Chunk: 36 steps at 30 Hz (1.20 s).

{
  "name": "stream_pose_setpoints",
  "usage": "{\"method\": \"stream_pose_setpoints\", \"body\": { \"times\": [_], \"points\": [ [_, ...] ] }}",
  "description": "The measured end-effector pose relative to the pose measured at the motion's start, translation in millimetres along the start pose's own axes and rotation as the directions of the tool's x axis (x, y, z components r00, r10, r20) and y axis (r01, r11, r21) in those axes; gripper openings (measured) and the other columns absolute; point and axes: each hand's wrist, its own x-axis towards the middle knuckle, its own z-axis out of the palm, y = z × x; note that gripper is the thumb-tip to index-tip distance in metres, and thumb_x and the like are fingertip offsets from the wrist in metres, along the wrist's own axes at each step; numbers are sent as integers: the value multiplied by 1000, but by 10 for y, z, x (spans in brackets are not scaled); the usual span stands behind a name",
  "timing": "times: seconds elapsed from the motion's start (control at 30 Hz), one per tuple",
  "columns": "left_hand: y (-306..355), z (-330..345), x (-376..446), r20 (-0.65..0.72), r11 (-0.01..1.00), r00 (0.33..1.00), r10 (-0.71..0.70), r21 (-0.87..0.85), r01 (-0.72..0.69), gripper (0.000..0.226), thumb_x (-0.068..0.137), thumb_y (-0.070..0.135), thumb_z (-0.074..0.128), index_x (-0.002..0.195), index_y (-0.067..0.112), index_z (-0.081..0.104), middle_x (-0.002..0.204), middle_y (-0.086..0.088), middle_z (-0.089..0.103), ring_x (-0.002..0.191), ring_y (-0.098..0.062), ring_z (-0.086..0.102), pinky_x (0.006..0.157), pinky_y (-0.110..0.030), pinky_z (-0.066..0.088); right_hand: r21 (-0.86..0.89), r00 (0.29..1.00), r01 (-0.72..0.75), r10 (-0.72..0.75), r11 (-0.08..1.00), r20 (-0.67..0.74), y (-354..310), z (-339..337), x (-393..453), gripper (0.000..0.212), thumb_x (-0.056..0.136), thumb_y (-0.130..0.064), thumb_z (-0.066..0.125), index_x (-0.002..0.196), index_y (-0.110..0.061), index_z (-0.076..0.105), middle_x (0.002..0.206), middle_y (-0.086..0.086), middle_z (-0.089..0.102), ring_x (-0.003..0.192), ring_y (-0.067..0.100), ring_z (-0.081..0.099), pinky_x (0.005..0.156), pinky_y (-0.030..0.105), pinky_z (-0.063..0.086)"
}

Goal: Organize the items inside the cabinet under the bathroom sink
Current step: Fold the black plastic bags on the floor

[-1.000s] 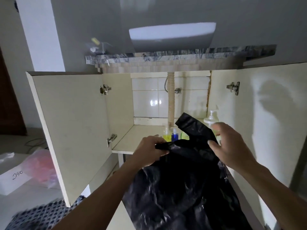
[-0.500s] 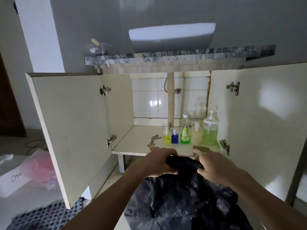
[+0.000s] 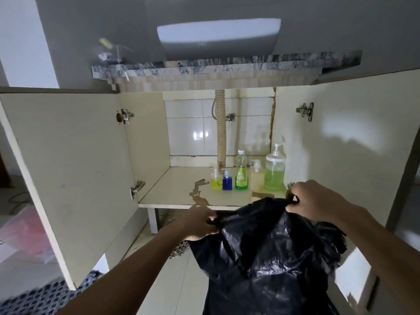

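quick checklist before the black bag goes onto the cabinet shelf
1. Left hand grips black bag: ok.
2. Right hand grips bag's other edge: ok.
3. Cabinet doors open: ok.
4. Bottles lined up upright at back right of the shelf: ok.
5. Shelf surface clean: not ok, brown stain near front.
6. Bag contents: cannot tell.

Black bin bag (image 3: 268, 253): thin glossy crinkled plastic. Bottles (image 3: 274, 171): clear plastic. Back wall tiles (image 3: 191, 135): glossy ceramic. Counter (image 3: 204, 68): speckled stone. Cabinet shelf (image 3: 172, 189): matt laminate, stained. Hinges (image 3: 305, 111): metal.
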Motion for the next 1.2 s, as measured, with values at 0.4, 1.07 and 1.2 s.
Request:
{"method": "stream_pose_setpoints", "body": {
  "times": [0.4, 1.07, 1.2],
  "points": [
    [463, -761, 529, -653, 948, 745, 137, 305, 94, 28, 95, 18, 46, 114, 29, 63, 91, -8, 69, 78, -29, 65, 67, -30, 42, 25, 701, -3, 20, 1000, -713, 237, -94, 351, 16, 84, -12, 59, 97, -5, 64, 78, 20, 67, 73, 40, 63, 60, 36, 48],
    [-50, 1657, -200, 596, 573, 803, -8, 661, -485, 33, 87, 16, 55, 120, 15, 58, 113, -11, 63, 98, -30, 64, 76, -34, 48, -285, 777, 91, 111, 954, 620, 450, 2125, -827, 8, 87, -6, 51, 93, -10, 51, 90, 7, 50, 77, 25, 57, 63, 33, 43],
    [-55, 2099, -369, 582, 625, 807, -105, 669, -401, 34, 92, 17, 52, 125, 15, 56, 125, -7, 59, 114, -29, 59, 87, -35, 46, -309, 697, -9, 227, 951, 681, 493, 2555, -1127, 23, 84, -2, 53, 105, -7, 58, 109, 10, 60, 97, 29, 64, 72, 34, 48]
  ]
}}
